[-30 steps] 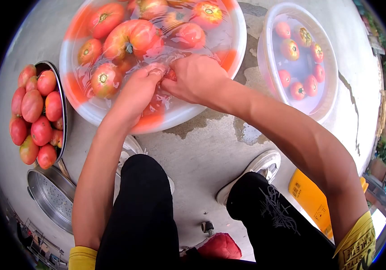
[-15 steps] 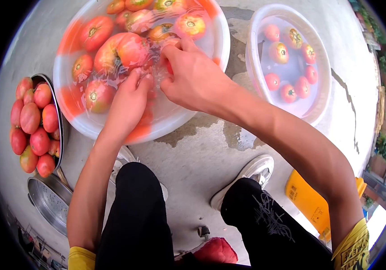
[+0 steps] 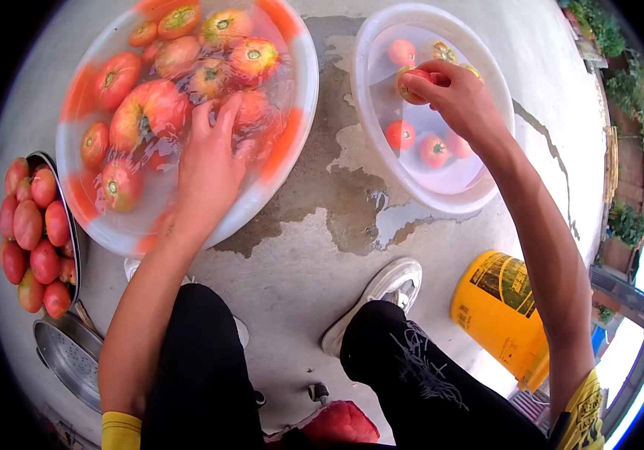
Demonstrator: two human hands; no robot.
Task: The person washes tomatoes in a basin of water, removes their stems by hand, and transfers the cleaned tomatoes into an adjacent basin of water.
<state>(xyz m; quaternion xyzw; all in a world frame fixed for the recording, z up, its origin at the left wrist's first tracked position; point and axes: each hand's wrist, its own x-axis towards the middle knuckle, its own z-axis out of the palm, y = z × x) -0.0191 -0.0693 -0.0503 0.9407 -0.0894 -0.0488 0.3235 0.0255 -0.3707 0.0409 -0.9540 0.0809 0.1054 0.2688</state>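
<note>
My left hand (image 3: 213,161) is over the large basin (image 3: 305,90) of water, fingers apart and pointing at a tomato (image 3: 250,107); nothing shows in its grasp. Several tomatoes, among them a big lobed one (image 3: 149,114), lie in that water. Above the smaller white basin (image 3: 363,82), my right hand (image 3: 460,97) has its fingers closed on a red tomato, mostly covered by the fingers. Several small tomatoes sit in the small basin, such as one (image 3: 434,151) below my right hand.
At the left, a metal tray (image 3: 73,217) holds a heap of tomatoes (image 3: 28,225), with a perforated steel pan (image 3: 70,360) below it. A yellow bucket (image 3: 498,307) stands at the right. A red cloth-like item (image 3: 340,424) lies between my legs.
My right hand has left the large basin and moved right, over the small basin, with a tomato. My left hand stays at the large basin, its fingers now spread. The view has shifted right.
</note>
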